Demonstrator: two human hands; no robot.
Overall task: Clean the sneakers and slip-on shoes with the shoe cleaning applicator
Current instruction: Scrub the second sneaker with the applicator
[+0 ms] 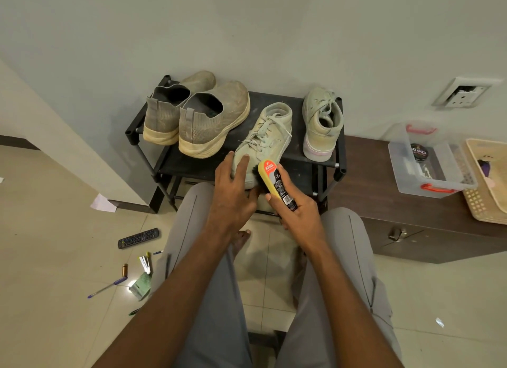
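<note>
A black rack (274, 98) stands against a pale wall on a tiled floor (55, 203). Two slip-ons (197, 115) sit far left, one sneaker (322, 120) far right. The left hand (233, 192) rests with straight fingers on the near sneaker (263, 140). The right hand (299, 214) grips the applicator (275, 181), its dark tip at the toe. The hands hide the toe. A clear bin (428, 162) sits right; its contents are indistinct.

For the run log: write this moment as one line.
left hand steadies laced sneaker on rack | right hand holds applicator, sponge at toe | slip-ons untouched
</note>
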